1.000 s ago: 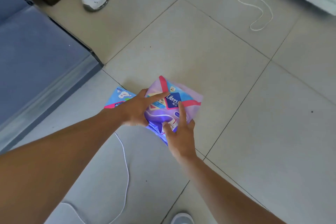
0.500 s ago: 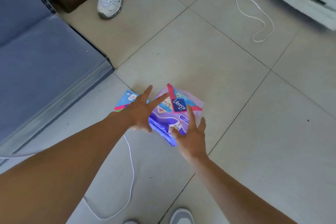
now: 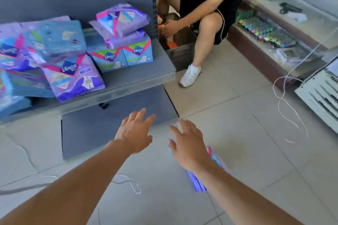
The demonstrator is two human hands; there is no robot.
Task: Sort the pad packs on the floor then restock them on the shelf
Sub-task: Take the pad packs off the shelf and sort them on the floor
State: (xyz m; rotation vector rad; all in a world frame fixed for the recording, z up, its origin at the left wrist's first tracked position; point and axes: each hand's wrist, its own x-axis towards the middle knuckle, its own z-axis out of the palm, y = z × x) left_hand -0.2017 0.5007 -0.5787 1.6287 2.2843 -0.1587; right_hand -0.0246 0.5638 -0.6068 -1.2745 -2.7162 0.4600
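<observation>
Purple and blue pad packs (image 3: 198, 182) lie on the tiled floor, mostly hidden under my right forearm. My right hand (image 3: 188, 144) hovers above them with fingers spread and holds nothing. My left hand (image 3: 135, 133) is also spread and empty, out over the edge of the grey base shelf (image 3: 87, 131). The grey shelf (image 3: 139, 76) above carries several pad packs: a purple pack (image 3: 73, 76) leaning at the front, two blue packs (image 3: 120, 55) side by side, and a purple pack (image 3: 122, 18) on top of them.
A person in black (image 3: 206, 5) crouches past the shelf's right end, a white shoe (image 3: 190, 75) on the floor. A white cord (image 3: 287, 113) trails at the right beside a white grille (image 3: 321, 97). Another cord (image 3: 128, 182) lies under my left arm.
Both hands let go of the purple pack and lifted off it with fingers spread. My view swung up from the floor to the shelf and the crouching person.
</observation>
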